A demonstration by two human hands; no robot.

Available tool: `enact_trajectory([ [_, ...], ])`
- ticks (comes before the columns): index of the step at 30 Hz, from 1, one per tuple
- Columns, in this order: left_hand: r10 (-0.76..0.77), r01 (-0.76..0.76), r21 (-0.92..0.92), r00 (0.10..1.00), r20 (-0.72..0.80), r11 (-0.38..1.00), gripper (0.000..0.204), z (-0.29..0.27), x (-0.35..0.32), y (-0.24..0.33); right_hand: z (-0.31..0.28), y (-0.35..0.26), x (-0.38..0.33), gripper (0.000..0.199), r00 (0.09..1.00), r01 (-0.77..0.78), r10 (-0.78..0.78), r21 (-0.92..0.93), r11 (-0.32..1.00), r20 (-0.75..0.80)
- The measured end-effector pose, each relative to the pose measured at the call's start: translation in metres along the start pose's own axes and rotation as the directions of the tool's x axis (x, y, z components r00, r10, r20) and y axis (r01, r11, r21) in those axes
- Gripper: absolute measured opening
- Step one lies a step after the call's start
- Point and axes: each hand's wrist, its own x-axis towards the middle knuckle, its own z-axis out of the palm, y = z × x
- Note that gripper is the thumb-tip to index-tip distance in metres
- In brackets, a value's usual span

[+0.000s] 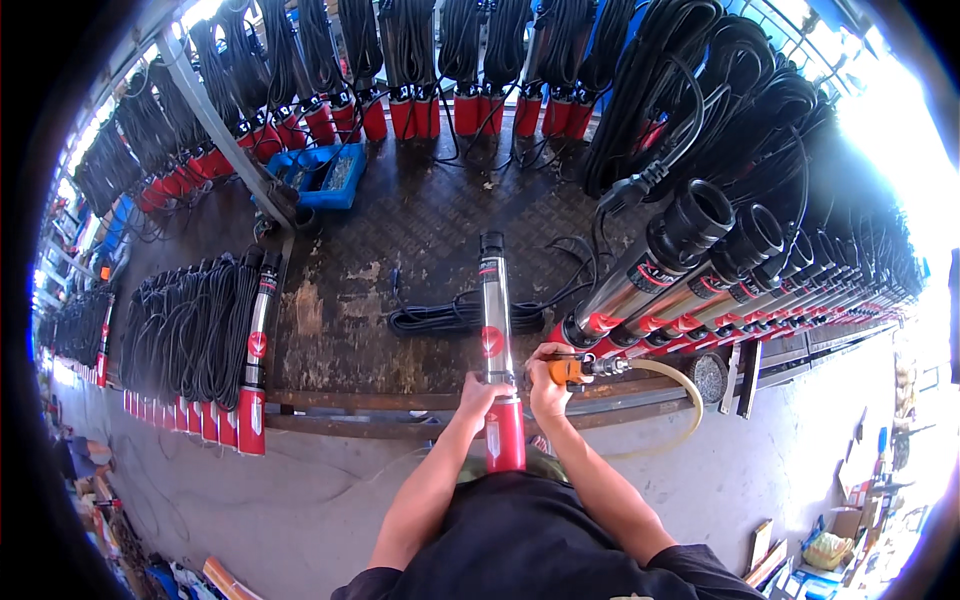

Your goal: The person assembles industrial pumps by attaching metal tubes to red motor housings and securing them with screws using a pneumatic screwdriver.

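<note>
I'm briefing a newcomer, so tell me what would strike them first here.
First, the dense row of silver-and-red cylinders along the bench's right side. Then the single cylinder at the centre, with the left hand on it and the right hand holding an orange tool beside it. Black cable coils crowd the back.

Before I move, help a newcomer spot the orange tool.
Find the near edge of the dark worktable. There, the right hand grips the tool, a pale hose curving from its coupling. Its orange body stands out from the red-and-silver pumps nearby.
</note>
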Motion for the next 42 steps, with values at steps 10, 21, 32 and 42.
enact_trajectory([
  [10, 0.033, -0.031, 0.052, 0.999, -0.035, 0.998, 0.073, 0.005, -0.001, -0.006, -0.011, -0.004, -0.010, 0.029, 0.999, 0.037, -0.037, 0.041, 0.998, -0.007],
  [21, 0.036, -0.036, 0.037, 0.999, -0.017, 0.999, 0.071, -0.004, -0.002, 0.004, -0.001, 0.009, -0.008, 0.026, 0.994, 0.104, -0.108, 0.093, 0.990, 0.030],
  [32, 0.188, -0.192, -0.014, 0.941, 0.280, 0.981, 0.044, 0.027, -0.033, 0.027, 0.017, 0.015, 0.009, 0.014, 0.965, 0.263, -0.262, 0.060, 0.963, -0.017],
  [42, 0.298, -0.312, 0.420, 0.949, 0.101, 0.852, 0.045, 0.043, -0.034, 0.011, -0.069, -0.081, -0.025, 0.016, 0.702, 0.574, -0.520, -0.045, 0.817, -0.486],
])
